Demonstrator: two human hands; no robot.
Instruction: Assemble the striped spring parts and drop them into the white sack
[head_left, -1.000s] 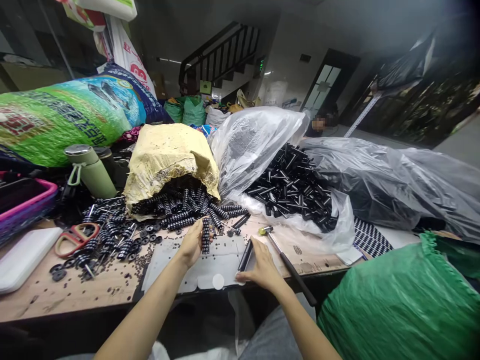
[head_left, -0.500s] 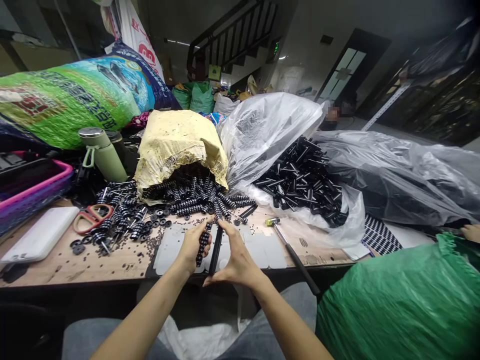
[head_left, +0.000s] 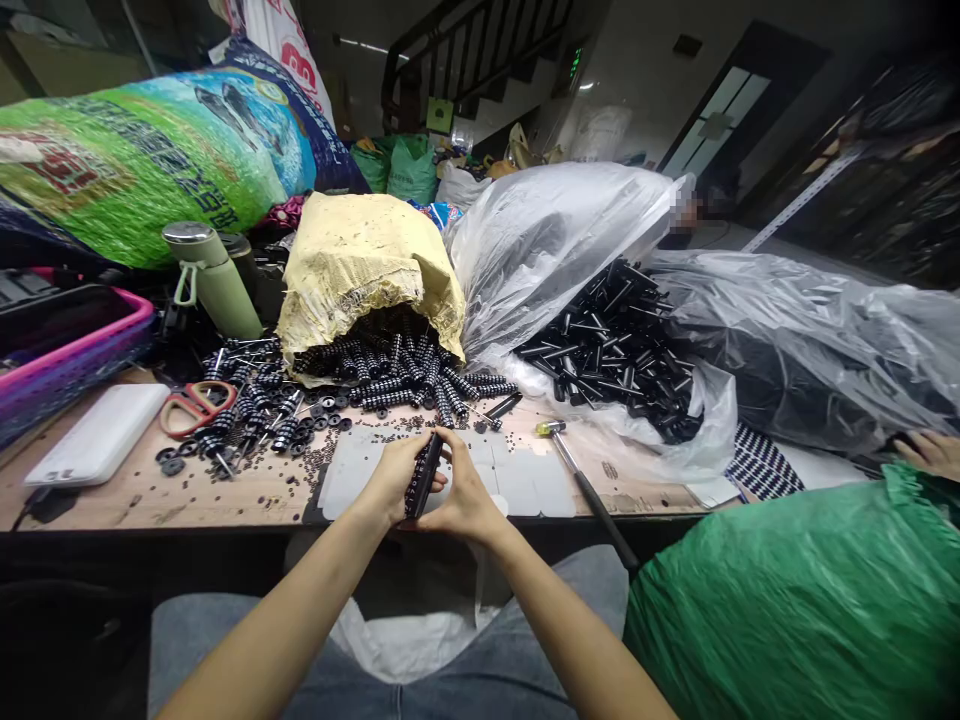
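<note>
My left hand is closed around a black roller with white studs, mostly hidden now. A smooth black tube lies along that roller, pinched lengthwise between the thumb and fingertips of my right hand. Both hands meet above the front edge of a pale grey plate. Behind them, several similar studded rollers spill out of a yellow sack. Smooth black tubes with thin metal rods are heaped in a clear plastic bag.
A hammer lies right of the plate, its handle past the table edge. Scissors, a white power bank and a green flask stand or lie left. A green sack bulges at right, near another person's hand.
The smooth tube in my right hand has moved left against the studded roller; earlier there was a gap between them. The camera view has shifted slightly.
</note>
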